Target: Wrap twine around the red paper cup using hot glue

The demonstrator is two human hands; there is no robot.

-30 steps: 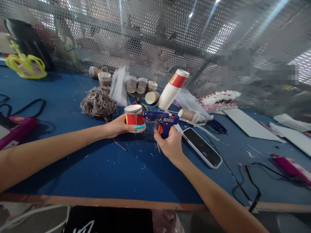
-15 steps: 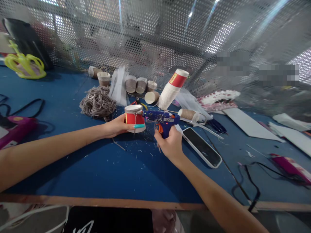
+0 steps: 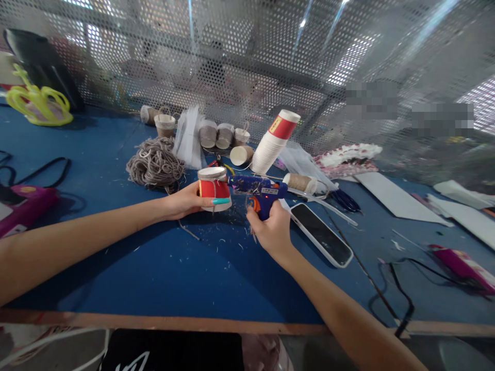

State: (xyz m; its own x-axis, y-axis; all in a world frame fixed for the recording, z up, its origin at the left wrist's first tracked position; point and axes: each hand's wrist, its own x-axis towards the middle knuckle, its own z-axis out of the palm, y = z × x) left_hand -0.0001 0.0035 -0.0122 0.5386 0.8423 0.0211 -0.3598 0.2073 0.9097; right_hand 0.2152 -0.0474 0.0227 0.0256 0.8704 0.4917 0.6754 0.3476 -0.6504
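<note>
My left hand is closed around a red and white paper cup, its thumb with a turquoise nail lying across the front. Grey yarn is wound round the cup's upper end, and a loose strand trails onto the table below. In my right hand is a blue glue gun with an orange trigger and a small red light. Its nozzle points left at the cup's wound upper part; whether the tip touches cannot be made out. A tangled heap of grey yarn lies just behind my left hand.
A leaning stack of paper cups, yarn-wrapped cups and a twine spool stand behind. A phone lies right of my right hand. Magenta glue guns with black cords rest at both sides. Perforated metal closes the back.
Almost nothing differs. The glue gun's body has shifted very slightly at the cup's side; my left hand and the cup stay in place.
</note>
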